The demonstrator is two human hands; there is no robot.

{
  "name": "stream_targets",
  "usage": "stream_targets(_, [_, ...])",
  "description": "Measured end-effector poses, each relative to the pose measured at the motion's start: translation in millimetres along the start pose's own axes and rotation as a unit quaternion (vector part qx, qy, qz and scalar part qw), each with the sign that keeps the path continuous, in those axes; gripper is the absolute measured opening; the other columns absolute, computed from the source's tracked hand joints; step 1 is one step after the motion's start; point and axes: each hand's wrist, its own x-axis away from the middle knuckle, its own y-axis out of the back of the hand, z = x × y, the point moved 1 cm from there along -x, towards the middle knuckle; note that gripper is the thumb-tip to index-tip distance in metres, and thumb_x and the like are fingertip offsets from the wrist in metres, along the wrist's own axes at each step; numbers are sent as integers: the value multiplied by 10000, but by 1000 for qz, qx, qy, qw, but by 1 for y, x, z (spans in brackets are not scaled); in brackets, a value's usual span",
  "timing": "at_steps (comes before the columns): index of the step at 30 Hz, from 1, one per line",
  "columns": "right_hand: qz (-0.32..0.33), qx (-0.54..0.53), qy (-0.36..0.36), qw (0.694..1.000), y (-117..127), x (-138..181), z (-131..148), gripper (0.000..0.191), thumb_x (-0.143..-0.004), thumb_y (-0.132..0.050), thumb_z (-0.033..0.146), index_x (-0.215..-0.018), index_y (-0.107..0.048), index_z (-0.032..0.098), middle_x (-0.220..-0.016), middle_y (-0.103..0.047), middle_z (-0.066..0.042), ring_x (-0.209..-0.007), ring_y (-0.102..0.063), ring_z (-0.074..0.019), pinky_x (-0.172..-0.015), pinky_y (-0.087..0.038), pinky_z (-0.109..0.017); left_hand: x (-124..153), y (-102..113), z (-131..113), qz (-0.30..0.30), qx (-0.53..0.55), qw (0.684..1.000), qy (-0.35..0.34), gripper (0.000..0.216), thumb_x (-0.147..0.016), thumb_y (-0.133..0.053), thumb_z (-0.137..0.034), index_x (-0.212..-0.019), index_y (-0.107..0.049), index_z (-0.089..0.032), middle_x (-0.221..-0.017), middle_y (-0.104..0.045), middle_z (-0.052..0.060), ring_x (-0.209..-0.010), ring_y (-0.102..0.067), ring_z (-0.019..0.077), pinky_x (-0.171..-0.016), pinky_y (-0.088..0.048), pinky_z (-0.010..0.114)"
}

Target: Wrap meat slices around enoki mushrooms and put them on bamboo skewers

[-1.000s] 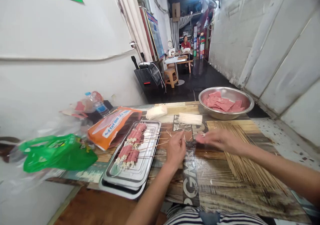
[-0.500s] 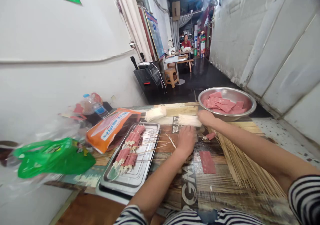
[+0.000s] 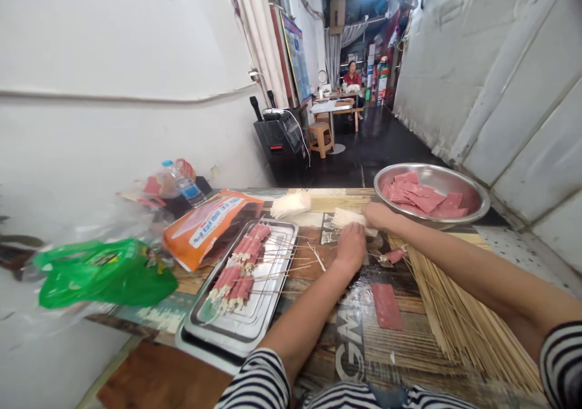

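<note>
Both my hands meet at a white bundle of enoki mushrooms (image 3: 346, 216) on the table's far side. My left hand (image 3: 351, 246) has its fingers curled onto the near edge of the bundle. At the bundle's right end, my right hand (image 3: 379, 215) is closed on it. One flat pink ham slice (image 3: 386, 306) lies on the table below my hands. A small rolled piece on a stick (image 3: 394, 255) lies under my right forearm. A steel tray (image 3: 273, 312) to the left carries several ham-wrapped skewers (image 3: 240, 263).
A steel bowl (image 3: 482, 206) of ham slices stands at the far right. Loose bamboo skewers (image 3: 459, 318) are heaped on the right. A second enoki bundle (image 3: 291, 204), an orange bag (image 3: 204, 227), a green bag (image 3: 104, 272) and a water bottle (image 3: 179, 182) are on the left. A person sits far down the corridor.
A second ago my hands were at a ham slice on the near table. They let it go flat and reached forward to the enoki bundle, where they stay.
</note>
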Motion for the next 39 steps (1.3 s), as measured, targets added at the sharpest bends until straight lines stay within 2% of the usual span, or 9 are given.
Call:
stream_targets(7, [-23, -14, -54, 998, -3, 10, -5, 287, -742, -594, 188, -936, -710, 10, -922, -694, -246, -919, -668, -275, -802, -474, -287, -2, -1, -3, -3, 12, 1000, 12, 272, -952, -339, -106, -1061, -588, -106, -1110, -621, 136, -1117, -535, 236, -949, -430, 377])
stream_targets(16, [-71, -94, -93, 989, -10, 23, -13, 272, -818, -455, 180, -812, -711, 88, -902, -712, -144, -846, -641, -203, -730, -417, -240, -5, 5, -2, 5, 21, 1000, 5, 234, -950, -365, -113, -1028, -586, -109, -1066, -625, 116, -1077, -545, 220, -960, -416, 360])
stream_targets(22, [-100, -185, -97, 973, 3, 37, -14, 337, -864, -373, 199, -769, -684, 111, -830, -711, -103, -785, -627, -187, -702, -415, -248, -6, 5, -1, 7, 22, 1000, 0, 225, -951, -370, -127, -1012, -585, -105, -1059, -623, 113, -1046, -548, 218, -952, -426, 356])
stream_targets(28, [-95, -286, -69, 951, 28, 42, -5, 298, -848, -387, 209, -784, -671, 145, -761, -711, -41, -700, -637, -152, -632, -448, -219, -7, 8, 0, 7, 19, 1000, -7, 249, -947, -357, -116, -1026, -593, -112, -1054, -631, 110, -1046, -560, 216, -956, -433, 363])
stream_targets(33, [-91, -321, -39, 942, 71, 48, -12, 275, -855, -422, 234, -782, -665, 128, -708, -689, -43, -622, -615, -129, -562, -423, -195, -2, 22, -5, 6, 16, 1000, -9, 253, -903, -419, -79, -1090, -589, -85, -1124, -626, 144, -1110, -555, 227, -963, -446, 353])
stream_targets(36, [-90, -280, -44, 955, 100, 51, -20, 195, -803, -514, 213, -739, -684, 141, -660, -667, -26, -605, -587, -133, -548, -385, -204, 12, 46, -16, -8, 13, 1000, 5, 231, -886, -434, -69, -1016, -625, -75, -1040, -652, 164, -1028, -597, 246, -913, -477, 375])
stream_targets(38, [-84, -200, -42, 975, 117, 56, -20, 175, -782, -532, 169, -732, -699, 154, -694, -679, -25, -636, -589, -138, -576, -379, -212, 25, 68, -23, -25, 18, 1000, 5, 232, -906, -427, -104, -962, -651, -102, -942, -680, 138, -937, -624, 240, -872, -495, 376])
stream_targets(39, [-81, -149, -32, 985, 125, 59, -18, 182, -782, -530, 148, -732, -705, 159, -734, -690, -31, -669, -597, -144, -603, -383, -217, 30, 80, -25, -44, 25, 999, 4, 267, -931, -394, -125, -996, -653, -123, -939, -688, 123, -935, -626, 234, -885, -492, 385])
